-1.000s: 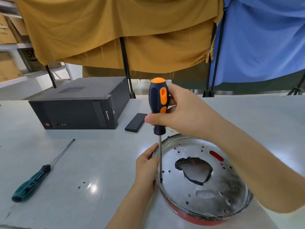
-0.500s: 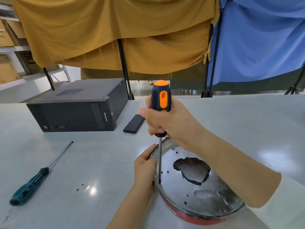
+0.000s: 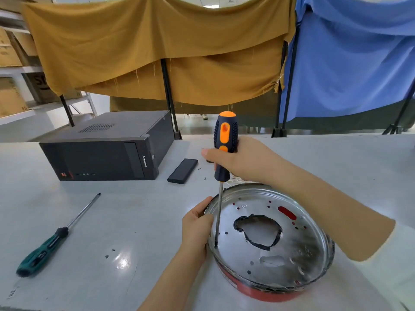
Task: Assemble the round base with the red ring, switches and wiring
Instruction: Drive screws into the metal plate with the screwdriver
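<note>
Two hands work at the round base point(image 3: 269, 241), which sits on the counter point(image 3: 125, 221) at near right, its red ring point(image 3: 258, 292) underneath. Right hand point(image 3: 244, 162) grips an orange-and-black screwdriver point(image 3: 224, 140) upright, tip at the base's left edge. Left hand point(image 3: 196, 227) holds that rim. A green screwdriver point(image 3: 45, 248) lies far left; a black computer point(image 3: 107, 149) stands behind.
</note>
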Demonstrator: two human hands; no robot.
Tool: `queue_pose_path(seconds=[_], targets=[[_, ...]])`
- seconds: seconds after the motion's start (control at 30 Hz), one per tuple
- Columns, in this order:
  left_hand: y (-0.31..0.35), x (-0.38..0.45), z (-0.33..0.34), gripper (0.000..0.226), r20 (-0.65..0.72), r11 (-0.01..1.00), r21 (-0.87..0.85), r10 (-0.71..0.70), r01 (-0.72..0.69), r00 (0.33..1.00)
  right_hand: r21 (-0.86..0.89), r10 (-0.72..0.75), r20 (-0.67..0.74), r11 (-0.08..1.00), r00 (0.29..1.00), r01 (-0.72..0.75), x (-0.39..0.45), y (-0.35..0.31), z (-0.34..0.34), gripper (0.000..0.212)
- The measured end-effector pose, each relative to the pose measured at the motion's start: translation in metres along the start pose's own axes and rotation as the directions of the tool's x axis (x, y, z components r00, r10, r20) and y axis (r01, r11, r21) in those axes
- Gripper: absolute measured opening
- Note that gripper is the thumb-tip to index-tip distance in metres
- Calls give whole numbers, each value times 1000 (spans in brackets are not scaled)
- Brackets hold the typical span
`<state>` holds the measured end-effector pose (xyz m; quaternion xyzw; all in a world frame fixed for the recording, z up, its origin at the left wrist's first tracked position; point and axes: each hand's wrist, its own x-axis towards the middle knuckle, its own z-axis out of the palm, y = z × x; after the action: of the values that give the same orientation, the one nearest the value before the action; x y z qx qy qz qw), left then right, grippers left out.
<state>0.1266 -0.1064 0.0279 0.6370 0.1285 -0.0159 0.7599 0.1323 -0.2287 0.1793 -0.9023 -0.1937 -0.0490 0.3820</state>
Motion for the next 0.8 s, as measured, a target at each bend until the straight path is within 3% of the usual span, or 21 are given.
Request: queue_pose_path(seconds=[0.07,0.27,0.4,0.53,0.57,0.67,0.8], targets=[[0,-1,0,55,1,1000,-5,1,-1,1000,105,4,17,994,1000,-6,-1,-8,-11,38],[4,-4,-3,58,-21,1000,-16,0,0,1000,371,-5,-116,927,993,48,-8,-3,-54,31],[5,-2,-17,55,-5,999,28,16,-16,1000,373,-106,26,923,994,89,-32,46,-43,36],[10,1,-25,51,72,991,131,11,-20,997,494,-74,107,869,992,11,-38,99,-13,32],[12,3,-27,46,90,990,144,-5,-8,996,443,-65,112,896,992,9,-37,110,-7,35],[17,14,-31,29,111,980,198,-42,20,993,42,-32,153,999,988,26,-31,136,4,48],[22,45,-37,24,100,916,382,95,-127,990,-5,-14,238,1000,971,15,-20,150,20,39]])
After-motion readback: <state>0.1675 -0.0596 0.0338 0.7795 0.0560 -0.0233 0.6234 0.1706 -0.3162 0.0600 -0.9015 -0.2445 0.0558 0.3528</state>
